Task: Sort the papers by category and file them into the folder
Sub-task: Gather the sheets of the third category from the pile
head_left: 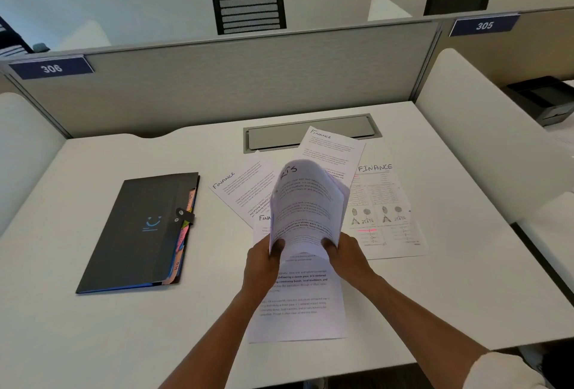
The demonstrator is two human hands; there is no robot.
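A small stack of printed papers curls upward over the desk, its top sheet headed with handwriting ending in "RTS". My left hand grips its lower left corner and my right hand grips its lower right corner. Under it, several sheets headed "FINANCE" lie fanned on the white desk: one at the left, one at the back, one with tables and drawings at the right. Another text sheet lies below my hands. A dark closed folder with coloured tabs lies to the left.
A grey cable-tray lid is set into the desk behind the papers. Grey partition panels and white side dividers enclose the desk. A black tray sits on the neighbouring desk at right. Chairs stand beyond the partition.
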